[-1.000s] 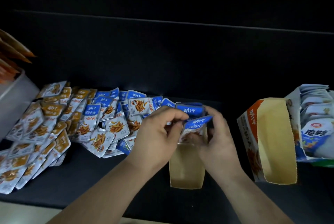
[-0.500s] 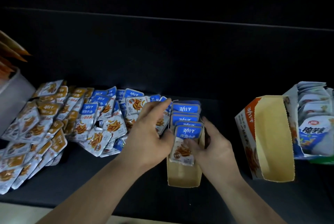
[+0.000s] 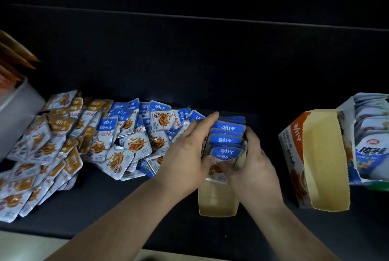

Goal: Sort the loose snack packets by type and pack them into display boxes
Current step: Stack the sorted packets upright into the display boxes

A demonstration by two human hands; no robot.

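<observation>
A narrow cardboard display box [image 3: 217, 203] lies in front of me with a row of blue snack packets [image 3: 228, 139] standing in its far half. My left hand [image 3: 189, 153] presses the left side of that row, fingers stretched along it, thumb on the front packet. My right hand [image 3: 252, 166] curls round the row's right side and the front packet. A loose pile spreads to the left: blue packets [image 3: 130, 126] nearer the middle, orange packets [image 3: 54, 134] further left.
An empty orange display box [image 3: 322, 168] stands at the right, and beside it a box of white-blue packets [image 3: 370, 147]. A grey bin [image 3: 14, 111] with orange packets sits at the far left. The dark shelf has a back wall close behind.
The blue packet held above the box a second ago now stands at the front of the row. Both hands have closed in on the row's sides.
</observation>
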